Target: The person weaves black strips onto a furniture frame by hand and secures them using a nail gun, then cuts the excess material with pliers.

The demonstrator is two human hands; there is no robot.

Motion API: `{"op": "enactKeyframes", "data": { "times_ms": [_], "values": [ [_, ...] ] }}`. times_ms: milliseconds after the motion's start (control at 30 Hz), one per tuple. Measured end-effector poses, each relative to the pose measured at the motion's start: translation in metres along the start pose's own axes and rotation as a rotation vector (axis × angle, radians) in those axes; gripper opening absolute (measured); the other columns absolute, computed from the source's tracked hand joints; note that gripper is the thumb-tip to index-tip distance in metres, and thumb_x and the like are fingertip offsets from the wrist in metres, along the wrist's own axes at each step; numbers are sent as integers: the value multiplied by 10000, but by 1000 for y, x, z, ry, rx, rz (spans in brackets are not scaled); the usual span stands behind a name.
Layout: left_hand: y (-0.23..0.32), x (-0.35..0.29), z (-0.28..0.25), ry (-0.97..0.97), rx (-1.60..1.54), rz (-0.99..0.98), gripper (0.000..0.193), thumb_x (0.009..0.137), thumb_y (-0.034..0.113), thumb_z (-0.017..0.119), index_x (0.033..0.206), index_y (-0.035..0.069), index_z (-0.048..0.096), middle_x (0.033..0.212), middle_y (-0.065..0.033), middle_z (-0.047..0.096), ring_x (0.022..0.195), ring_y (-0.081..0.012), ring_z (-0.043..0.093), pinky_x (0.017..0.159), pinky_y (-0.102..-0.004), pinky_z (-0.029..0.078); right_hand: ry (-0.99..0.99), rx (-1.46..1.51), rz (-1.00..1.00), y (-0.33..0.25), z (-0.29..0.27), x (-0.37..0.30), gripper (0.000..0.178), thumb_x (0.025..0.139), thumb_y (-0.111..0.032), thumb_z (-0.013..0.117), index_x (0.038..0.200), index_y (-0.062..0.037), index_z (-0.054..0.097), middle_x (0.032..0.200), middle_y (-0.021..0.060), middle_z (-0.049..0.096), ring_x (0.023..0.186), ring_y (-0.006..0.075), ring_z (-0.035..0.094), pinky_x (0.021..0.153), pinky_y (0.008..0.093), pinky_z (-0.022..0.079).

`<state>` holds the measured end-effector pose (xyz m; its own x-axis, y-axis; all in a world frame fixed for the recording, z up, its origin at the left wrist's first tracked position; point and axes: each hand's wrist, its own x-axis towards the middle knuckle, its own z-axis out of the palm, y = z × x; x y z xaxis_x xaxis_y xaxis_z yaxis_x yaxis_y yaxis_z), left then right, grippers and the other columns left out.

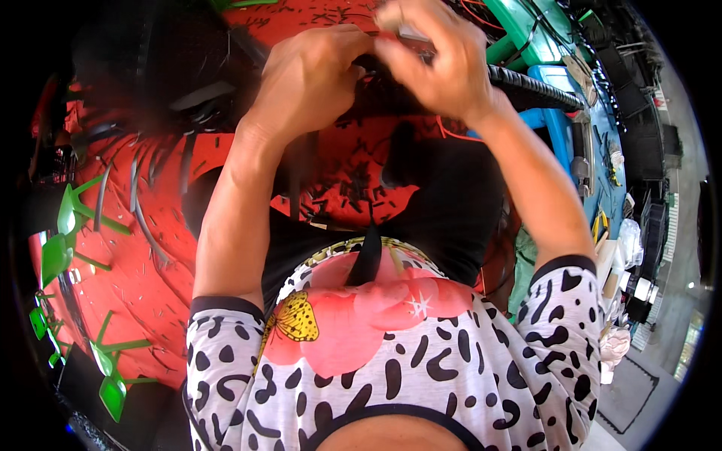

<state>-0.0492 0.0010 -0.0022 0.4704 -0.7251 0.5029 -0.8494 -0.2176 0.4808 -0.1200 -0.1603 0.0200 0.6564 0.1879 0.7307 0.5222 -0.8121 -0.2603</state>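
My left hand (312, 79) is at the top middle, its fingers curled inward and closed on something that I cannot make out. Just right of it, my right hand (444, 64) is bent with thumb and forefinger curved toward the left hand. Motion blurs its fingertips, and whatever lies in them is too smeared to name. Dark material shows in the gap between the hands, its shape unclear. A black bar with a ribbed, wrapped-looking surface (534, 86) runs from beside my right wrist toward the right.
Black scraps (353, 188) litter the red floor (158, 301), and long dark strips (143, 218) lie at the left. Bright green angular pieces (68, 218) stand along the left edge. A large dark blurred thing (165, 60) fills the upper left. Blue (556, 128) and green plastic (526, 30) pieces are at the right.
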Motion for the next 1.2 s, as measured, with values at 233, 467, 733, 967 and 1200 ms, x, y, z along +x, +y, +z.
{"op": "enactKeyframes", "data": {
  "times_ms": [233,467,733,967,1200],
  "values": [
    [-12,4,2,-6,-5,-32,273,706,-20,639,973,35,636,891,-133,643,839,-311,627,710,-342,490,-4,-159,-251,2,16,-22,216,645,3,732,835,-47,642,973,80,583,864,235,597,730,328,484],
    [-3,-1,1,23,5,-38,237,702,3,647,936,35,628,876,-116,640,852,-318,621,719,-355,497,114,-203,-345,-1,7,-14,148,693,36,696,779,-4,582,863,102,632,852,267,632,751,347,501],
    [-1,-5,10,161,46,0,253,673,54,708,908,43,615,840,-102,613,801,-316,611,677,-377,488,-13,-17,-26,13,12,-9,121,768,74,644,852,-2,600,785,91,628,682,194,619,619,267,499],
    [5,-9,11,254,3,-33,278,625,19,736,873,43,612,808,-103,605,750,-305,604,634,-356,473,-339,230,470,5,-2,19,86,761,5,622,835,-7,580,762,144,627,739,268,637,649,331,479],
    [6,-12,13,246,12,-36,301,623,13,733,903,55,631,812,-89,595,736,-292,598,635,-356,472,-577,531,634,35,9,18,34,837,-33,609,858,-9,621,745,17,614,691,101,564,639,236,446]
  ]
}}
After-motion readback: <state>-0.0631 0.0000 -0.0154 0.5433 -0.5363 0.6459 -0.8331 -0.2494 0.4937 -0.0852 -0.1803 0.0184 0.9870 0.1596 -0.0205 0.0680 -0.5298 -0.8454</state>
